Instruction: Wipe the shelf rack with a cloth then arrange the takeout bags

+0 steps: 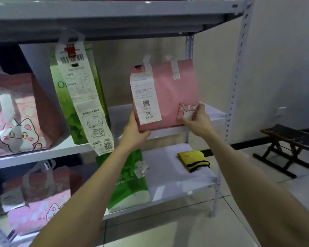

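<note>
- The shelf rack [114, 16] is in front of you with bags standing on two levels, so I judge you are in the arranging step, not the wiping step.
- The pink takeout bag [175, 93] is the one you are handling. It is upright at the front edge of the middle shelf [119, 113], on its right-hand part, with the receipt facing you (I cannot tell whether its base rests on the board or hangs just above it).
- The tall green bag [96, 90] stands to its left on the same shelf, with bare board between the two. There is more bare board behind the pink bag.
- Your left hand [135, 131] is curled around the bag's bottom-left corner, with the fingers under the base.
- Your right hand [196, 118] pinches the lower right corner, so both hands are clamped on the same bag, one at each side.
- The yellow cloth [193, 160] lies folded on the lower shelf, well apart from both hands, which suggests the wiping is done.
- The next move likely calls for sliding the bag back from the edge, squaring it with the green one and keeping it level until the base sits flat, then letting go.
</note>
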The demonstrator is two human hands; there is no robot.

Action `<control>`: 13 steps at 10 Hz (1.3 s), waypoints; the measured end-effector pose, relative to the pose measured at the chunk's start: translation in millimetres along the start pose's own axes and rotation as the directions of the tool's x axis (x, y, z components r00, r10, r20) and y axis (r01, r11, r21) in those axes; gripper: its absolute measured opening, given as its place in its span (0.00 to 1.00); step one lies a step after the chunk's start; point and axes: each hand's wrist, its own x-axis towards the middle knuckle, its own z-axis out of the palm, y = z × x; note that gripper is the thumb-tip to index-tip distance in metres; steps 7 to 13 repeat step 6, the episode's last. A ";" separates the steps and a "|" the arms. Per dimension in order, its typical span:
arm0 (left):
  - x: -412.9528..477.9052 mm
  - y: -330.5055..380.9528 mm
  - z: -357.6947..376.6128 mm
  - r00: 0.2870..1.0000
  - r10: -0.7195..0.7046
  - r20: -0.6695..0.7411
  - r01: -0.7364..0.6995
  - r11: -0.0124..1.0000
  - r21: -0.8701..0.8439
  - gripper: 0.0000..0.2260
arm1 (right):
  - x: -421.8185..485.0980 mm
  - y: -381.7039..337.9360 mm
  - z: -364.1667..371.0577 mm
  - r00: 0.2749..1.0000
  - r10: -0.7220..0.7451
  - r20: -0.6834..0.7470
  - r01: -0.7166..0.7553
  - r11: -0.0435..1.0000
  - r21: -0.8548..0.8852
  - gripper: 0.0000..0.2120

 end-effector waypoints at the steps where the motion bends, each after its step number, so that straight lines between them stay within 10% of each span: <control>1: -7.3 -6.2 -6.7 0.998 -0.016 -0.054 0.017 1.000 0.014 0.45 | -5.3 -5.6 12.7 0.999 -0.048 0.020 0.048 0.999 -0.022 0.41; 13: -33.1 0.5 -34.9 0.996 -0.058 -0.072 0.051 0.995 -0.091 0.52 | -22.2 -33.6 3.4 0.989 -0.125 -0.078 0.114 0.984 -0.136 0.51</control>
